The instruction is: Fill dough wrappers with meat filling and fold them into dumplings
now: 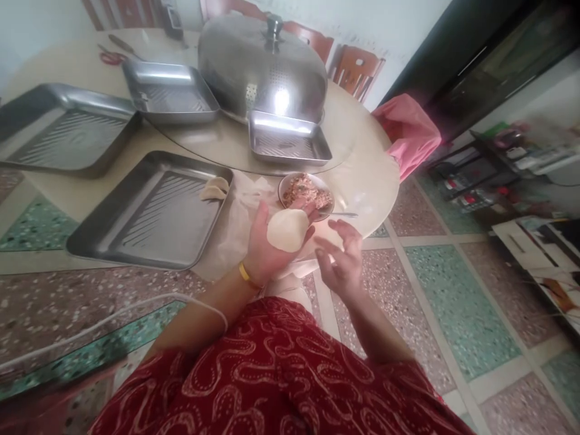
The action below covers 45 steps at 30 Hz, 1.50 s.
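Note:
My left hand point(265, 241) lies palm up at the table's near edge, holding a round pale dough wrapper point(287, 229). My right hand point(341, 257) hovers just to its right, fingers apart and holding nothing. Just beyond my hands stands a small bowl of minced filling point(305, 191) with a metal spoon point(341, 214) resting at its right side. A folded dumpling point(214, 189) lies in the far corner of the nearest steel tray point(136, 241).
On the round table point(367, 163) stand other empty steel trays point(58, 130) point(170, 93) point(287, 140) and a large domed steel cover point(260, 66). Red scissors point(111, 57) lie at the back. Wooden chairs point(356, 72) and a pink cloth point(408, 130) are behind.

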Each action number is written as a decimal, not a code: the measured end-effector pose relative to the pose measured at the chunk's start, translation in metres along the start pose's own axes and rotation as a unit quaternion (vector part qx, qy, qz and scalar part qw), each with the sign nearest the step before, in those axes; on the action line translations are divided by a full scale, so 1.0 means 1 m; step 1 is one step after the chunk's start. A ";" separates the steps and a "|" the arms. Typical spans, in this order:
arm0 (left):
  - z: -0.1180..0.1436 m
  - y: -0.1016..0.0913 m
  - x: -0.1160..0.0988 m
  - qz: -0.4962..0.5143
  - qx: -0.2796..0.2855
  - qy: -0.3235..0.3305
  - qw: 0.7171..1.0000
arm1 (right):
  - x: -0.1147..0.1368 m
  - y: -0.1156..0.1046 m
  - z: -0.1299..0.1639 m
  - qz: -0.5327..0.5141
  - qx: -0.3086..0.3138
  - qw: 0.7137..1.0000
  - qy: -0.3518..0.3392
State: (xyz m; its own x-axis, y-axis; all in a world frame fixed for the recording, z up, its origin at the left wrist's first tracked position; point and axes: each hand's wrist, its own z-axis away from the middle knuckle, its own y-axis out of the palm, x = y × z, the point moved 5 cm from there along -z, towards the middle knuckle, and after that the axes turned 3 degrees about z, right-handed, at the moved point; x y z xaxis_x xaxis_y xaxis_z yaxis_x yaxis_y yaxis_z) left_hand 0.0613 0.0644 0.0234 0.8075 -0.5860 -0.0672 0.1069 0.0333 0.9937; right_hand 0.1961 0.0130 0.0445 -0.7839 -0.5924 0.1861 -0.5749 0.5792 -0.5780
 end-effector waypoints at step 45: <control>0.011 -0.020 0.024 0.010 -0.173 -0.027 0.985 | -0.112 0.028 0.037 -0.338 0.010 0.755 0.562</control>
State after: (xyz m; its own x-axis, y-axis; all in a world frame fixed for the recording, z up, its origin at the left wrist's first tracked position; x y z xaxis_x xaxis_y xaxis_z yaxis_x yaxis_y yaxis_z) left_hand 0.0723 0.0408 0.0026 0.7800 -0.6249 -0.0330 0.2893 0.3133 0.9045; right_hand 0.2764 0.0747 -0.0214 -0.0230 0.1070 0.9940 -0.9382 0.3411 -0.0585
